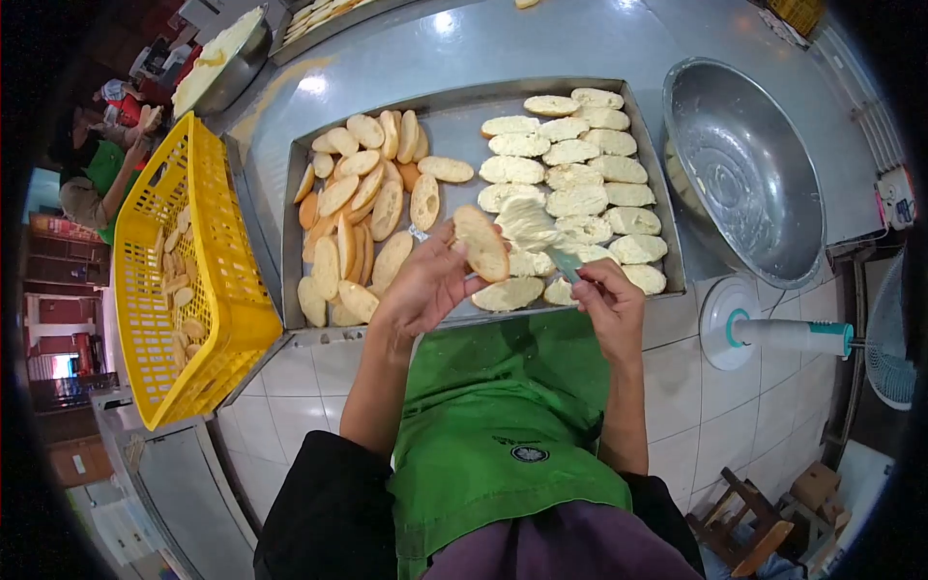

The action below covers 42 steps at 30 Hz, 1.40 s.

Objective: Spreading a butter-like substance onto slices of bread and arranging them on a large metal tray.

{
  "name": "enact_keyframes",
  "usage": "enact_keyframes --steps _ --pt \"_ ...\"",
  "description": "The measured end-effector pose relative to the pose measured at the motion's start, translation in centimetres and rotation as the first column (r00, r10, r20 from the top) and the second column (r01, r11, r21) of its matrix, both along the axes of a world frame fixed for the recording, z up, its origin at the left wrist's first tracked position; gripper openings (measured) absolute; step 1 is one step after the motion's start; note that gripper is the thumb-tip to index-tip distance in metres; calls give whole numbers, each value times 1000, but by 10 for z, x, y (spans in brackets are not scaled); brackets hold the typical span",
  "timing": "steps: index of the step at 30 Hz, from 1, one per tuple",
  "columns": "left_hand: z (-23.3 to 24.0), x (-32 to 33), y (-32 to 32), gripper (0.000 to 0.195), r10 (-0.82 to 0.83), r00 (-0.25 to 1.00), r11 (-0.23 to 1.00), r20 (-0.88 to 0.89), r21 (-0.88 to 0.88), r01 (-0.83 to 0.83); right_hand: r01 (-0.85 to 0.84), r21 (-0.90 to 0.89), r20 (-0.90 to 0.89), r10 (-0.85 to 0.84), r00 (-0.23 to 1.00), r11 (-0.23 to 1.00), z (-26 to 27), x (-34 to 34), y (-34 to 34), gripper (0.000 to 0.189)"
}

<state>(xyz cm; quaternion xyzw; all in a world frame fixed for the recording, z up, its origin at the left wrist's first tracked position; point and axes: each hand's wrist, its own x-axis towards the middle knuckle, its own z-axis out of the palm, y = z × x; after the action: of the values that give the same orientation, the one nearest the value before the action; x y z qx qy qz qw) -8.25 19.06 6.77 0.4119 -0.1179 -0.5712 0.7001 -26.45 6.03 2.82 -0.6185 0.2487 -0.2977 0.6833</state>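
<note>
My left hand [430, 283] holds a plain oval bread slice [481, 243] by its edge, tilted above the middle of a metal baking tray [449, 110]. In my right hand [610, 303] is the handle of a spatula [564, 262], its blade loaded with a pale creamy spread [527, 221]. The spread is close beside the slice; I cannot tell whether they touch. Plain bread slices [360, 181] lie heaped in the tray's left half. Rows of slices coated with spread [569, 174] fill the right half, some hidden behind the spatula and hand.
A large metal basin [754, 167] with spread residue stands right of the tray. At left is a yellow plastic crate [239, 290] holding bread pieces. Behind it are a bowl of spread [217, 61] and a co-worker [109, 167]. A standing fan [783, 333] is at right.
</note>
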Motion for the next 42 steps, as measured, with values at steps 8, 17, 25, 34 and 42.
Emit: enact_keyframes --steps 8,17,25,34,42 --pt "-4 -11 14 55 -16 999 1000 43 -26 17 17 -182 71 -4 997 983 -6 8 19 25" --pt "-9 -9 8 60 145 954 983 264 -148 -108 166 -288 -67 -193 979 943 18 -11 9 25" --pt "-10 -8 9 61 11 989 995 149 -96 3 143 -493 25 -150 988 858 12 -22 1 26" --pt "-17 -21 10 74 -240 961 942 135 -207 264 276 -715 21 -375 927 642 20 9 -4 22" --pt "-6 5 8 74 -76 986 981 150 -168 101 -227 -7 -237 219 946 974 46 -40 -2 9"
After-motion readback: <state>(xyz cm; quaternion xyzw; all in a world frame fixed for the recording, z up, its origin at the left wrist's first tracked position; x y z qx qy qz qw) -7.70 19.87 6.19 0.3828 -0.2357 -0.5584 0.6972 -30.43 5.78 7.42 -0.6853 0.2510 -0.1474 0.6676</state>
